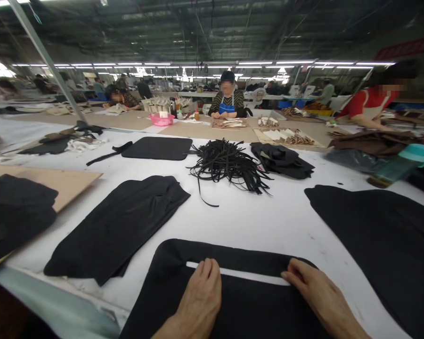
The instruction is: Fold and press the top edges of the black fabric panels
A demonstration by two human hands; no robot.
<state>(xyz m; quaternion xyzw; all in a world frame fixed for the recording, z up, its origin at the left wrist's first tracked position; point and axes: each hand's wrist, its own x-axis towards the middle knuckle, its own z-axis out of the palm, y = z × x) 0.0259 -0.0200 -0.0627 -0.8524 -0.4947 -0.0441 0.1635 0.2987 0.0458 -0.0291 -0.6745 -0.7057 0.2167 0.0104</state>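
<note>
A black fabric panel (254, 306) with rounded corners lies on the table right in front of me. Across its upper part runs a long narrow white band (247, 274); I cannot tell whether it is a strip or a slot showing the table. My left hand (203, 294) is closed at the band's left part, fingers together and bent down onto the panel. At the band's right end my right hand (313, 285) pinches the panel between thumb and fingers. The fingertips partly cover both places.
Stacked black pieces lie to the left (116, 226) and right (381, 235). Beyond are a heap of black strips (229, 165), a flat black panel (157, 148) and folded black pieces (282, 159). A teal-lidded bottle (404, 162) stands at right. Co-workers sit across the table.
</note>
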